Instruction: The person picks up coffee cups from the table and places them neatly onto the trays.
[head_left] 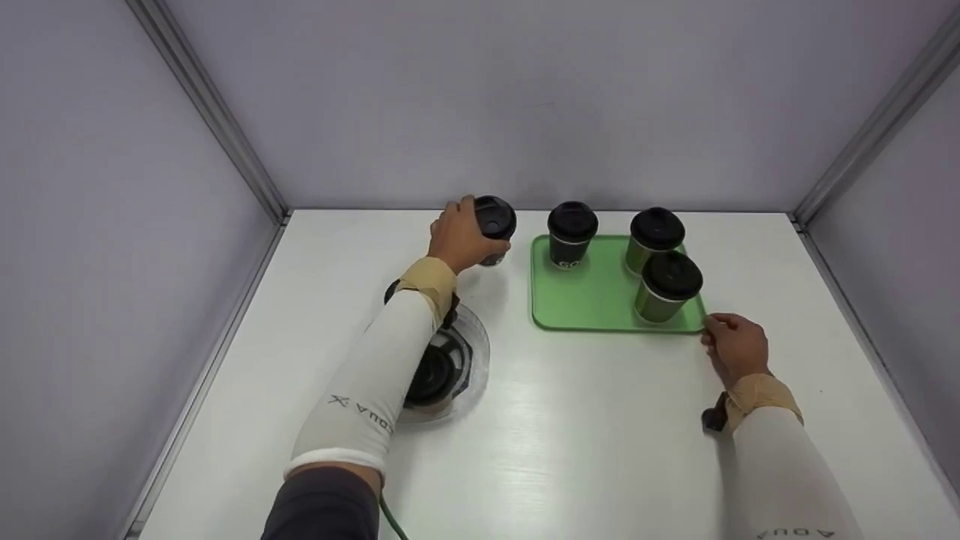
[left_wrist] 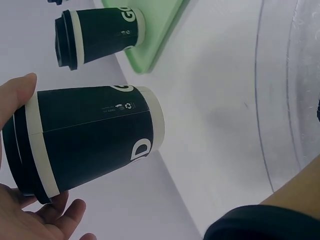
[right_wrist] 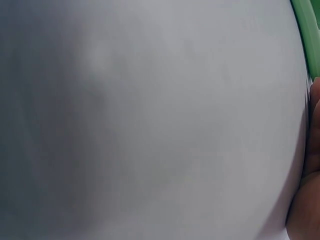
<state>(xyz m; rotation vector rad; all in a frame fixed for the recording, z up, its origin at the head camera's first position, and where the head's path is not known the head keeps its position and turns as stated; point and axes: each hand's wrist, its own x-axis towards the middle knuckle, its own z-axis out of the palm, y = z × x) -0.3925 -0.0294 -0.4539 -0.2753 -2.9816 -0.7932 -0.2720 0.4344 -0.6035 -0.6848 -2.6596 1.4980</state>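
Note:
My left hand (head_left: 459, 236) grips a dark paper coffee cup (left_wrist: 95, 135) around its black lid (head_left: 495, 217), thumb on one side and fingers on the other. Whether its base touches the table cannot be told. To the right lies a green tray (head_left: 585, 307) bearing one dark lidded cup (head_left: 568, 251) at its back left and two green lidded cups, one at the back (head_left: 637, 256) and one nearer the front right (head_left: 657, 304). At the tray's front right corner, my right hand (head_left: 739, 343) pinches the rim; the right wrist view shows only part of that hand.
Under my left forearm stands a round, clear-walled container (head_left: 480, 360) with a black-lidded item (head_left: 431, 375) inside, partly hidden by the sleeve. A green cord (head_left: 391, 517) runs off the front edge. Pale panels (head_left: 525, 97) enclose the white table (head_left: 570, 427) at back and sides.

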